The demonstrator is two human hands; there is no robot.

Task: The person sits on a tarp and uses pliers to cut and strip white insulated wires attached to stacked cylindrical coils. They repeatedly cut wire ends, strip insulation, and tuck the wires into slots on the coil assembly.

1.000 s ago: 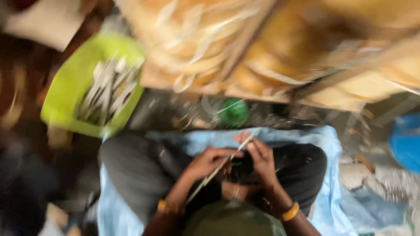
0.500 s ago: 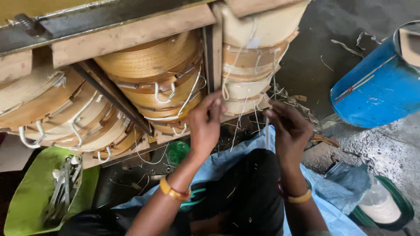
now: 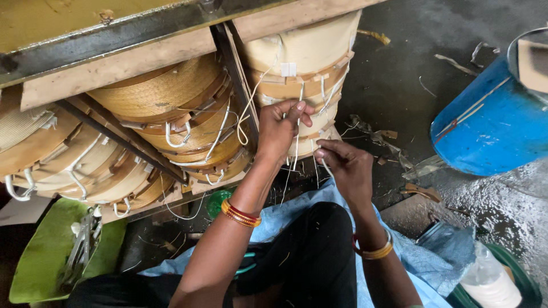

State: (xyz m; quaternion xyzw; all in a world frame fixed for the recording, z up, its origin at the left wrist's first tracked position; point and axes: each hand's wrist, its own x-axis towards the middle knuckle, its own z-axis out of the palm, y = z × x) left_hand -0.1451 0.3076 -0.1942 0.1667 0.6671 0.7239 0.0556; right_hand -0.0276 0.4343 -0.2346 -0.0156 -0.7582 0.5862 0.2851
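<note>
My left hand (image 3: pixel 281 128) reaches up to the right-hand wound coil (image 3: pixel 297 74), a cream and tan stack bound with white tape. Its fingers pinch a thin white string (image 3: pixel 294 149) that hangs down from the coil. Just below and to the right, my right hand (image 3: pixel 345 165) grips the lower part of the same strings. Both wrists wear red and gold bangles. I sit cross-legged in dark trousers (image 3: pixel 308 256) on a light blue sheet (image 3: pixel 411 256).
More tan coils (image 3: pixel 165 108) sit left of a dark metal strut (image 3: pixel 234 68), under a wooden and metal frame (image 3: pixel 114 63). A green tray (image 3: pixel 40 256) with metal tools lies bottom left. A blue drum (image 3: pixel 491 125) stands at right. A white bottle (image 3: pixel 488 279) sits bottom right.
The view swung from my lap and a thin stick up to the coils. Both hands rose to the right coil and now hold hanging white strings.
</note>
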